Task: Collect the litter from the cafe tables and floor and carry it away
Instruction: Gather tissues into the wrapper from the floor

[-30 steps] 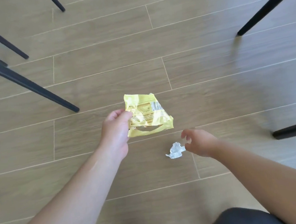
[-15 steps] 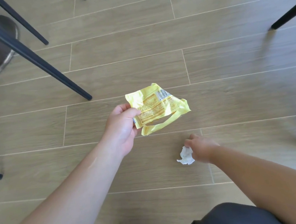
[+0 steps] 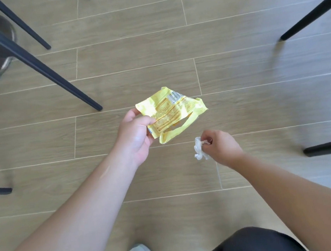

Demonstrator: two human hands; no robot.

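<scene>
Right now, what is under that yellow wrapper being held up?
Below the yellow wrapper, gripped by the left hand, only wooden floor shows around it. The patch directly beneath is covered.

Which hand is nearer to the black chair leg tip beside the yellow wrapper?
Left. The left hand is just below-right of the chair leg tip; the right hand is farther right, pinching the white tissue.

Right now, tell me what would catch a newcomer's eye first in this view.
The yellow wrapper stands out first: crumpled and torn, it sits mid-frame above the wood floor, pinched at its edge by the left hand. Just to its right and lower, the right hand grips a small white tissue wad in its fingers. Dark chair legs slant in from the upper left.
</scene>
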